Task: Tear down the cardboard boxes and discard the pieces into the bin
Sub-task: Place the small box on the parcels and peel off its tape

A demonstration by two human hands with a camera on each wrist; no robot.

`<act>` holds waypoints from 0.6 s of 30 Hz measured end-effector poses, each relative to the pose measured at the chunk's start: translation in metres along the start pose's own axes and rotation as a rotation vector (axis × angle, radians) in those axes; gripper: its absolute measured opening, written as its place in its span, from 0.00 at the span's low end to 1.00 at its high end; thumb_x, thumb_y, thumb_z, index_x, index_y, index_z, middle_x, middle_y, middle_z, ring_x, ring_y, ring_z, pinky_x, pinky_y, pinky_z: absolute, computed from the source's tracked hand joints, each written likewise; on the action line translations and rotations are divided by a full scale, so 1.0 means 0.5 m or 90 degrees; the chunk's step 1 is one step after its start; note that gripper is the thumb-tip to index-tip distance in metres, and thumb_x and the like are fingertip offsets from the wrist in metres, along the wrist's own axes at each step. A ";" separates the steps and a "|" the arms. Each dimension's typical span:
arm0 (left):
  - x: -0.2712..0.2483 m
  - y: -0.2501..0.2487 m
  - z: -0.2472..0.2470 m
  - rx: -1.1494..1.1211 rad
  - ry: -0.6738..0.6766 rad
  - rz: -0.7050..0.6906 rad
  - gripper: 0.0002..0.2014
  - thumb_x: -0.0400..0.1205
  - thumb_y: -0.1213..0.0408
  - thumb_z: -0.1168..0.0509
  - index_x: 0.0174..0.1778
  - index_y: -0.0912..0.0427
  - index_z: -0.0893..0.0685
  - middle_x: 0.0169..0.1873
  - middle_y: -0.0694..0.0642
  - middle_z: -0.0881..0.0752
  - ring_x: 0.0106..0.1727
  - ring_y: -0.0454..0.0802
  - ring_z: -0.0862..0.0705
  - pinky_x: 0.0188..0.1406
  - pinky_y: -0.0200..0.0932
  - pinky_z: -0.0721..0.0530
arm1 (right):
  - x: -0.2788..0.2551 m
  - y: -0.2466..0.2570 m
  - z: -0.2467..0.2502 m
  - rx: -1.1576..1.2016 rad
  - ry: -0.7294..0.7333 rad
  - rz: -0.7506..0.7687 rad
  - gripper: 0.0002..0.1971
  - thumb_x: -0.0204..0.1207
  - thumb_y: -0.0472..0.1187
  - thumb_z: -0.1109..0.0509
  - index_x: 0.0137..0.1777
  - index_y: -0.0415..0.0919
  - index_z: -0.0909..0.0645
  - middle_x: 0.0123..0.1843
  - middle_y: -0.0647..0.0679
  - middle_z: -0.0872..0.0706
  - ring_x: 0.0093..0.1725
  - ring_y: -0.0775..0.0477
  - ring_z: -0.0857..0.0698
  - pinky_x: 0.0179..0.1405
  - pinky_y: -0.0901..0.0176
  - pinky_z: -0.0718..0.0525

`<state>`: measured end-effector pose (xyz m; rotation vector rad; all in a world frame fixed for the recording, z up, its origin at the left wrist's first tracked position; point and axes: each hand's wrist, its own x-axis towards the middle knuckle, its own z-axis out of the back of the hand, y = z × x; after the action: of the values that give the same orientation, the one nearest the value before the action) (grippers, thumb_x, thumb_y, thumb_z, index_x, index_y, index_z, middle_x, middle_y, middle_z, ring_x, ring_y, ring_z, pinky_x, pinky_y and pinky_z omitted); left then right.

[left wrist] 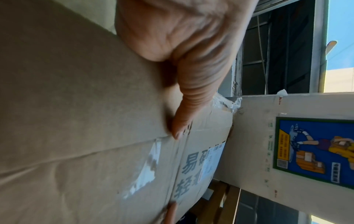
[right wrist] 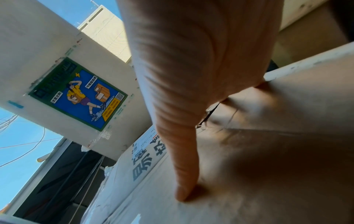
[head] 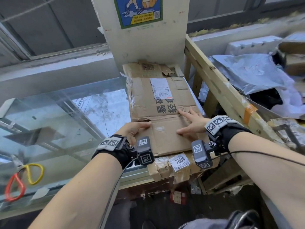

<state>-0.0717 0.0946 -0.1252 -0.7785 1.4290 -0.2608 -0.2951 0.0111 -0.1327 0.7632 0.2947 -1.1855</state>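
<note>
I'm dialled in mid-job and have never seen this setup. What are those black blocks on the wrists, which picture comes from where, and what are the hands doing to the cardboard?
No robot here: a person works bare-handed. The black blocks are wrist cameras. The big picture comes from a head camera looking down; the other two look along each hand. A flattened cardboard box lies on a stack of cardboard, beside a glass tank and a wooden frame. The left hand grips the box's left edge, thumb on top. The right hand presses flat on it, fingers spread. Behind stands a white board with a blue poster.
</note>
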 end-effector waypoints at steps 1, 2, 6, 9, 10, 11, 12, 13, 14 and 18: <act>-0.007 -0.001 0.000 -0.007 0.020 -0.002 0.03 0.79 0.70 0.30 0.40 0.64 0.16 0.27 0.60 0.12 0.26 0.55 0.13 0.29 0.52 0.12 | -0.001 -0.005 0.001 0.010 0.001 0.007 0.49 0.71 0.63 0.29 0.83 0.64 0.60 0.86 0.41 0.62 0.83 0.28 0.61 0.80 0.35 0.57; -0.014 0.000 0.002 -0.013 0.031 -0.006 0.03 0.80 0.70 0.32 0.41 0.64 0.15 0.28 0.60 0.11 0.24 0.54 0.13 0.24 0.52 0.13 | -0.002 -0.010 0.000 0.019 0.001 0.010 0.49 0.72 0.62 0.29 0.83 0.64 0.60 0.86 0.41 0.62 0.83 0.29 0.61 0.80 0.35 0.56; -0.019 0.017 0.002 -0.039 0.017 -0.057 0.04 0.81 0.75 0.36 0.47 0.65 0.16 0.28 0.60 0.11 0.26 0.54 0.12 0.27 0.53 0.12 | -0.009 -0.024 -0.012 0.050 -0.029 0.028 0.48 0.71 0.59 0.27 0.84 0.59 0.54 0.86 0.44 0.59 0.84 0.35 0.59 0.82 0.37 0.53; -0.034 0.015 -0.008 -0.038 -0.020 -0.125 0.08 0.80 0.78 0.36 0.51 0.64 0.17 0.26 0.58 0.11 0.24 0.52 0.12 0.22 0.49 0.12 | -0.010 -0.037 -0.016 0.173 -0.095 0.030 0.53 0.66 0.56 0.21 0.84 0.52 0.52 0.86 0.45 0.51 0.85 0.42 0.52 0.82 0.42 0.48; -0.040 0.013 -0.010 -0.040 -0.023 -0.147 0.09 0.80 0.78 0.35 0.52 0.63 0.17 0.27 0.58 0.11 0.25 0.51 0.12 0.22 0.48 0.13 | -0.009 -0.043 -0.016 0.215 -0.128 0.010 0.58 0.60 0.59 0.18 0.84 0.52 0.52 0.86 0.46 0.49 0.84 0.42 0.49 0.82 0.42 0.46; -0.049 0.011 -0.011 -0.041 -0.027 -0.163 0.09 0.79 0.78 0.34 0.53 0.63 0.18 0.27 0.57 0.11 0.26 0.51 0.12 0.22 0.48 0.13 | -0.006 -0.050 -0.015 0.260 -0.162 -0.011 0.64 0.52 0.64 0.16 0.84 0.53 0.51 0.85 0.46 0.45 0.84 0.42 0.45 0.82 0.42 0.43; -0.059 0.009 -0.012 -0.040 -0.032 -0.173 0.09 0.79 0.77 0.33 0.52 0.62 0.18 0.29 0.58 0.11 0.27 0.52 0.12 0.22 0.47 0.13 | -0.006 -0.057 -0.012 0.313 -0.189 -0.020 0.68 0.46 0.66 0.16 0.84 0.53 0.50 0.84 0.46 0.41 0.82 0.42 0.40 0.81 0.42 0.40; -0.067 0.008 -0.011 -0.042 -0.036 -0.185 0.09 0.79 0.77 0.32 0.51 0.61 0.19 0.32 0.59 0.12 0.30 0.53 0.13 0.23 0.48 0.12 | -0.010 -0.062 -0.007 0.367 -0.206 -0.023 0.68 0.46 0.64 0.15 0.84 0.50 0.49 0.83 0.46 0.38 0.81 0.43 0.37 0.80 0.44 0.38; -0.073 0.007 -0.010 -0.045 -0.039 -0.204 0.10 0.78 0.77 0.32 0.51 0.60 0.20 0.35 0.60 0.13 0.33 0.54 0.13 0.24 0.48 0.12 | -0.017 -0.066 -0.002 0.417 -0.208 -0.024 0.65 0.52 0.58 0.14 0.85 0.46 0.50 0.83 0.46 0.38 0.81 0.44 0.36 0.80 0.46 0.38; -0.100 0.001 -0.001 -0.069 -0.043 -0.256 0.11 0.78 0.78 0.32 0.48 0.58 0.22 0.31 0.58 0.11 0.28 0.51 0.12 0.21 0.46 0.13 | -0.026 -0.089 0.020 0.555 -0.187 -0.059 0.71 0.40 0.58 0.10 0.83 0.45 0.45 0.79 0.42 0.30 0.76 0.40 0.28 0.76 0.40 0.31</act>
<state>-0.0802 0.1249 -0.0865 -1.1539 1.2223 -0.4637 -0.3423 0.0063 -0.1346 1.3082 -0.4748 -1.4996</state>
